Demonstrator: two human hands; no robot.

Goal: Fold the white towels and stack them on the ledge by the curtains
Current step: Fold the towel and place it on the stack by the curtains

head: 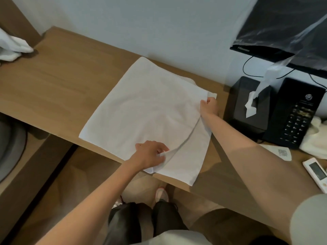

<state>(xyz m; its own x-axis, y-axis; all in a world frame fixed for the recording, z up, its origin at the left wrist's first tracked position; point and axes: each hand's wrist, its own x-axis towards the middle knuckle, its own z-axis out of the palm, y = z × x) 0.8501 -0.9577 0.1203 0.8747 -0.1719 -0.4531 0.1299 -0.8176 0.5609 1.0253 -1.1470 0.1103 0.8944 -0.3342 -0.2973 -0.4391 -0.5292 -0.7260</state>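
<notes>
A white towel (141, 110) lies spread on the wooden desk (58, 82), folded over so an upper layer covers most of a lower one. My left hand (150, 156) pinches the near corner of the upper layer at the desk's front edge. My right hand (209, 106) grips the far right corner of that same layer. The lower layer (187, 160) shows as a strip along the right side. More white towel cloth (12, 46) lies bunched at the desk's far left.
A black tissue box (247, 106) and a black telephone (297, 117) stand right of the towel. A TV (283, 27) wrapped in plastic hangs above them. A white remote (316, 174), a paper card (281, 152) and a cream cloth (315, 140) lie far right.
</notes>
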